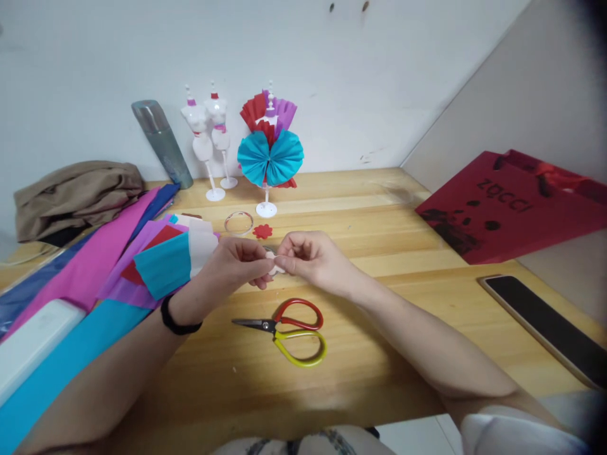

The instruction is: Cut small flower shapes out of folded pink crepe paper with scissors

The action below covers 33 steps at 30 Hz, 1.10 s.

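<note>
Between my two hands is a small pale paper piece with a scalloped edge (275,268), partly hidden by the fingers. My left hand (241,262) pinches it from the left, and my right hand (308,262) pinches it from the right; both are closed. Just beyond the fingertips lies a small red paper flower (262,232). A clear tape roll (239,223) rests to its left. Nearer to me, scissors with one red and one yellow handle (270,326) lie on the wooden table (379,240).
Crepe paper sheets (164,265) pile up at left beside a white box (40,347) and brown cloth (78,193). Behind stand a grey bottle (164,145), two bare white mannequins (203,148) and one in colored pleated paper (270,158). At right are a red bag (512,208) and phone (545,325).
</note>
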Each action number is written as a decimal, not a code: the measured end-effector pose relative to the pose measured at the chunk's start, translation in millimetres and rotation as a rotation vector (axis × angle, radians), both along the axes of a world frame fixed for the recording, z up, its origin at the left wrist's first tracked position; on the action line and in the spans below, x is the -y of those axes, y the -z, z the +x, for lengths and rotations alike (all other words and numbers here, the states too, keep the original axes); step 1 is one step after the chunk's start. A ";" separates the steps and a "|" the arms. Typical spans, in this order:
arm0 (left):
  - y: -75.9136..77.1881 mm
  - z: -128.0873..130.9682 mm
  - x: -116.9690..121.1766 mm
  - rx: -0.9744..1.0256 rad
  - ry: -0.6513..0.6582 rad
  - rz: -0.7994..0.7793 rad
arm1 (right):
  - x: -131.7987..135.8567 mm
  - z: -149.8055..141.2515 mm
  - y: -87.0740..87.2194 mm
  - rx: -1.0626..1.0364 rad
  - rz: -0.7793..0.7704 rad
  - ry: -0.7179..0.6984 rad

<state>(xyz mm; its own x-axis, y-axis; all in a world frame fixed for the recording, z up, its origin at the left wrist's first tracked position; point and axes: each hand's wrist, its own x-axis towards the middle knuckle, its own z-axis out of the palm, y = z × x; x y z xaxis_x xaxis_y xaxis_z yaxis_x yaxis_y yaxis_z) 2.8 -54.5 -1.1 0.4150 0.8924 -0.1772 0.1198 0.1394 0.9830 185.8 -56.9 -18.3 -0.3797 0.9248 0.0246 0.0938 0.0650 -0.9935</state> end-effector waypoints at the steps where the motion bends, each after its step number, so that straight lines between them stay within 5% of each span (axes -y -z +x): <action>1: 0.7 -0.6 -0.4 0.004 0.000 0.000 | -1.0 -0.2 1.2 -0.011 -0.010 0.015; 10: 9.6 -0.7 -2.1 0.044 -0.039 -0.033 | -2.4 -9.9 11.2 -0.228 -0.127 0.151; 21: 8.1 1.6 -0.4 -0.009 -0.003 -0.072 | -6.7 -4.1 13.8 -0.179 -0.063 0.039; 33: 13.8 -3.0 -3.7 0.079 -0.053 -0.057 | -10.0 -10.0 18.2 -0.284 -0.117 0.146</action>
